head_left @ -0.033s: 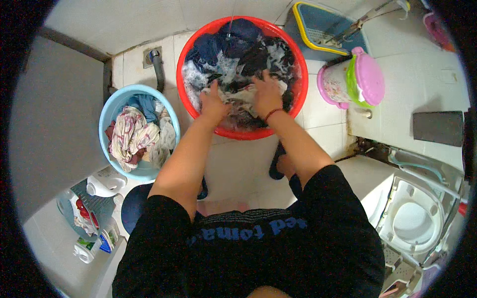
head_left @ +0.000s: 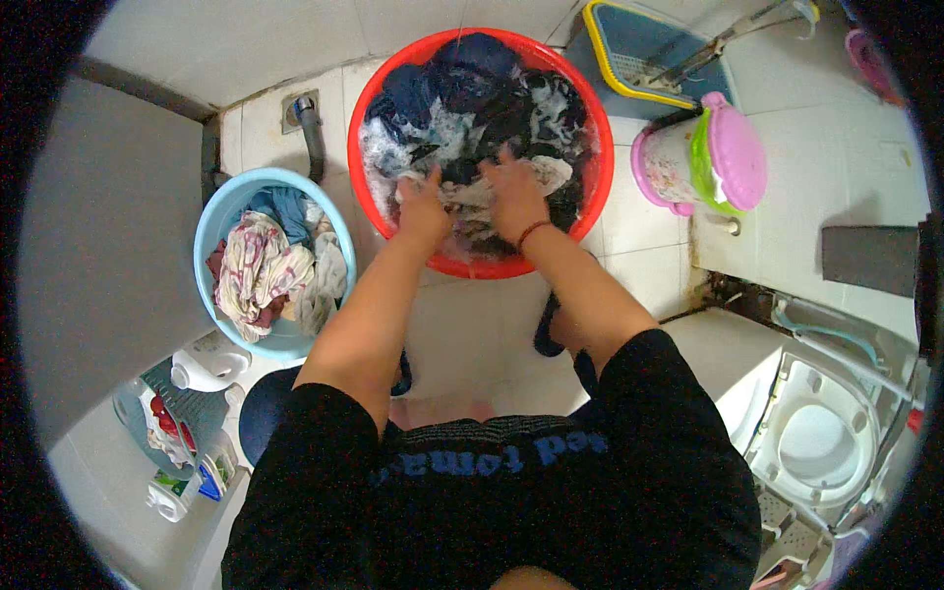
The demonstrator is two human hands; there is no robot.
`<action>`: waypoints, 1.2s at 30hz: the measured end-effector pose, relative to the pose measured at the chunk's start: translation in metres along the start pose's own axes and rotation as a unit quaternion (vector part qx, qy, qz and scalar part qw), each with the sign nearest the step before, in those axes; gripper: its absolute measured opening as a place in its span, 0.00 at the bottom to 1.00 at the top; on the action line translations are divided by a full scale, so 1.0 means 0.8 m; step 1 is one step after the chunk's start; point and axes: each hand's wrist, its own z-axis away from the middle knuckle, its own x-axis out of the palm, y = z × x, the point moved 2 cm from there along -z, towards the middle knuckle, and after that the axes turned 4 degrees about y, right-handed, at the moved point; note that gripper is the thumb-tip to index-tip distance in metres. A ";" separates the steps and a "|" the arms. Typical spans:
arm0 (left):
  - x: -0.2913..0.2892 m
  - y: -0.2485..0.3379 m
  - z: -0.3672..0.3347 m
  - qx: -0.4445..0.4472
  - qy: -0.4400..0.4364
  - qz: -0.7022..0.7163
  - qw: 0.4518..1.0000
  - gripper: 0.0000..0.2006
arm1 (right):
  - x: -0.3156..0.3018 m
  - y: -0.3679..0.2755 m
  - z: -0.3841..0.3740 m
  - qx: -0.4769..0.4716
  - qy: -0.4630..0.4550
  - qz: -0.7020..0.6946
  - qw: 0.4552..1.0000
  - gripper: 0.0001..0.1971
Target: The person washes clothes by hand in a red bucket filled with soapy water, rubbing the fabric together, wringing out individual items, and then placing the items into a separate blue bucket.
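A red basin [head_left: 358, 187] holds soapy water, dark wet clothes [head_left: 477, 69] and a pale wet cloth [head_left: 551, 174]. My left hand [head_left: 425, 216] reaches into its near left part, fingers spread against the pale cloth. On the other side of this cloth, my right hand [head_left: 516, 200], with a red cord at the wrist, lies over it with fingers stretched apart. The cloth bunches between both hands. Some fingertips are hidden by suds and fabric.
Left of the red basin stands a light blue basin [head_left: 204, 258] of clothes, with a grey drain hose [head_left: 312, 141] behind it. A white jug [head_left: 211, 368] is nearer me. A pink-lidded bucket [head_left: 737, 157], a blue-grey bin with yellow rim [head_left: 602, 59] and a toilet [head_left: 818, 441] are to the right.
My right hand has shifted slightly left and nearer to me, closer to the left hand. More of the pale cloth shows to its right.
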 end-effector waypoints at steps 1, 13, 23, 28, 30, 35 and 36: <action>0.025 -0.009 -0.003 -0.020 -0.065 -0.015 0.998 0.29 | 0.020 -0.014 0.009 -0.032 -0.061 -0.016 0.997 0.24; 0.066 -0.045 -0.048 -0.044 -0.199 -0.097 0.974 0.15 | 0.145 0.051 -0.028 -0.015 -0.393 -0.001 0.919 0.19; -0.212 0.045 0.001 -0.110 -0.060 0.395 0.910 0.15 | -0.091 0.047 0.033 0.025 0.041 -0.221 0.974 0.16; -0.336 0.106 0.061 0.060 -0.018 0.478 0.876 0.10 | -0.309 0.001 0.053 -0.060 0.137 -0.293 0.945 0.23; -0.367 0.134 0.084 0.107 0.001 0.504 0.857 0.12 | -0.372 -0.031 0.065 -0.133 0.154 -0.299 0.932 0.26; -0.389 0.187 0.122 0.191 -0.021 0.560 0.806 0.15 | -0.387 -0.089 0.081 -0.176 0.151 -0.548 0.804 0.25; -0.379 0.189 0.120 0.198 -0.035 0.578 0.791 0.15 | -0.370 -0.087 0.074 -0.138 0.119 -0.559 0.809 0.25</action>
